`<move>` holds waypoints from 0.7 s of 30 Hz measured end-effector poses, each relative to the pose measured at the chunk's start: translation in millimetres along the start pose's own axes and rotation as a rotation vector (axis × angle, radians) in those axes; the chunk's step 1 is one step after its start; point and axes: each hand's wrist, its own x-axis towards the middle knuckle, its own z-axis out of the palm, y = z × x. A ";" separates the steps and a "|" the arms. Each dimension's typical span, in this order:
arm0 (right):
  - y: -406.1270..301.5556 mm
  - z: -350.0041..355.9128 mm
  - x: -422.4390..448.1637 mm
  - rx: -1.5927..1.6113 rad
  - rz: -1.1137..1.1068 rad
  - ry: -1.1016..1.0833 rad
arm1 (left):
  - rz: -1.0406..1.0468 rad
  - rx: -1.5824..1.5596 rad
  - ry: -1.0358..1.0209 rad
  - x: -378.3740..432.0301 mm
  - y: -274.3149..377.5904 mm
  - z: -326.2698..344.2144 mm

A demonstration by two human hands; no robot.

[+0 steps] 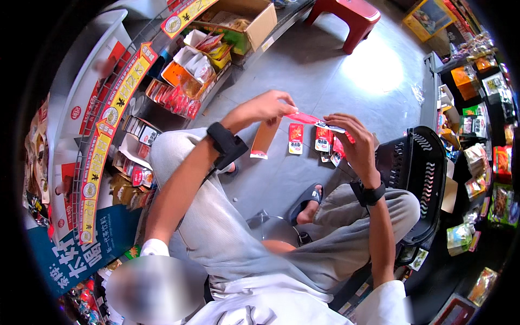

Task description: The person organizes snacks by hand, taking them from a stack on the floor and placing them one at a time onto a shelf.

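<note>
In front of my knees, my left hand (273, 107) pinches the left end of a red snack packet (302, 118) between thumb and fingers. My right hand (354, 137) has its fingers curled over the packet's other end, where a white part shows. Below the packet, a flat red-and-white packet (295, 139) lies on the grey floor. Several similar packets (323, 139) lie overlapped to its right, partly behind my right hand. A brown open carton (266, 137) stands on the floor under my left hand. Its inside is hidden from this angle.
A black plastic basket (424, 174) stands by my right knee. Shelves with boxed red packets (172, 99) run along my left, and hanging snack bags (473, 122) fill the right. A red plastic stool (349, 20) stands ahead on the tiled floor (300, 73).
</note>
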 end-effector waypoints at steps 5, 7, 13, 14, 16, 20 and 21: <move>-3.9 38.2 4.4 0.002 0.016 -0.043 | 0.361 0.685 0.567 4.4 -25.3 16.3; -5.5 53.3 10.9 0.000 0.013 -0.036 | 0.322 0.825 0.612 7.5 -33.1 13.8; 19.6 109.0 4.1 -0.031 0.237 -0.214 | 0.254 1.004 0.733 2.0 -16.8 25.9; 25.7 119.6 1.2 -0.056 0.310 -0.283 | 0.255 1.066 0.728 5.7 -21.8 35.1; 53.6 144.9 -24.1 -0.213 0.196 -0.326 | 0.236 1.166 0.691 14.7 -28.1 63.3; 4.1 187.6 3.9 -0.456 -0.043 -0.134 | 0.116 1.293 0.521 -3.5 -61.7 112.3; 0.1 188.2 3.1 -0.496 -0.087 -0.099 | 0.129 1.347 0.498 -10.8 -57.5 119.6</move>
